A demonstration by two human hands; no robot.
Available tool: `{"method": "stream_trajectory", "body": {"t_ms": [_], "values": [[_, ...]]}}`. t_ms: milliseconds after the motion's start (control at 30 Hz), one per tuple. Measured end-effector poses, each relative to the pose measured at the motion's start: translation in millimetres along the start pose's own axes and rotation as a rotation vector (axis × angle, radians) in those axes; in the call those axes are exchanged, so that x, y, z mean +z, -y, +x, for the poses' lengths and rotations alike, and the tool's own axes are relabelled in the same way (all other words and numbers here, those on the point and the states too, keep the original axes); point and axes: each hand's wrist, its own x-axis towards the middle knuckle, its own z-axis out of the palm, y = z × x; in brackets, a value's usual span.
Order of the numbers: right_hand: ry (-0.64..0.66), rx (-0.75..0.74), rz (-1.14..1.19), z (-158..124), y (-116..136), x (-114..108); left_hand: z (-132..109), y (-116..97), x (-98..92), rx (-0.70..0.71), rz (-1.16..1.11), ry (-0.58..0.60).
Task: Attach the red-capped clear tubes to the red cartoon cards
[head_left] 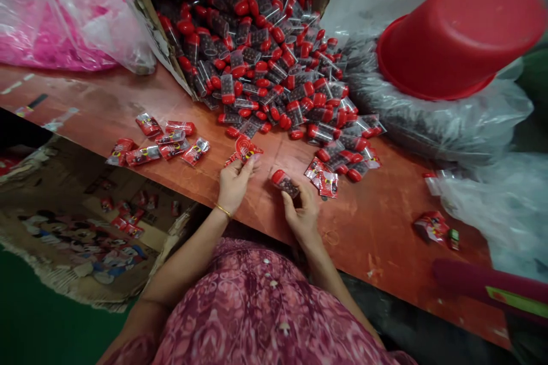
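The person's right hand (302, 212) pinches a clear plastic tube with a red cap (285, 183), filled with dark pieces, between thumb and fingertips, and holds it just above the reddish-brown worktop (368, 234). The left hand (237, 185) is curled closed on a glossy red printed packet (246, 150), whose upper part shows above the fingers; a thin gold bangle (222, 210) circles that wrist. The two hands are near each other but apart. Just left of the packet, a small cluster of red packets and capped tubes (158, 144) lies on the worktop, and more packets (321, 179) lie just beside the right hand. Beyond the hands, a heap of the same red-capped tubes (261, 74) spills from a tipped cardboard box (154, 28) across the worktop. To the right, an upturned, tilted red plastic basin (458, 40) rests on a clear plastic bag of dark contents (428, 120). A pink-filled plastic bag (64, 17) sits at the far left, and a pink patterned garment (257, 308) fills the foreground.
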Motion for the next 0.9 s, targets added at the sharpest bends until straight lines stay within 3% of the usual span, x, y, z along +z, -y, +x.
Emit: {"method": "stream_trajectory", "body": {"t_ms": [133,200,300,367,433,533,600,667,767,900], "values": [[0.067,0.035,-0.298,11.3,-7.6,-3.1,5.3,-9.2,-13.7,0.088,0.268,0.164],[0.066,0.069,-0.335,20.2,-5.4,-7.5,3.2,-12.7,-16.9,0.133,0.458,0.266],[0.120,0.038,-0.106,34.3,5.0,-18.9,-2.1,-17.6,-17.8,0.174,0.707,0.517],[0.274,-0.032,0.080,40.2,14.3,-26.2,-5.0,-20.3,-18.7,0.187,0.798,0.678],[0.403,-0.077,0.161,39.7,22.7,-28.9,-7.4,-21.9,-21.6,0.187,0.832,0.738],[0.372,0.047,0.230,27.0,30.5,-21.0,-13.6,-20.6,-27.6,0.180,0.752,0.571],[0.241,0.215,0.286,15.9,32.8,-10.6,-21.6,-15.7,-29.5,0.127,0.568,0.412],[0.120,0.324,0.317,7.5,34.9,0.2,-31.8,-7.4,-27.9,-0.012,0.362,0.344],[0.067,0.337,0.333,2.0,40.7,12.3,-44.7,6.4,-20.4,-0.222,0.178,0.225],[0.161,0.243,0.278,5.2,45.5,11.8,-47.1,11.7,-11.8,-0.256,-0.005,-0.024]]}}
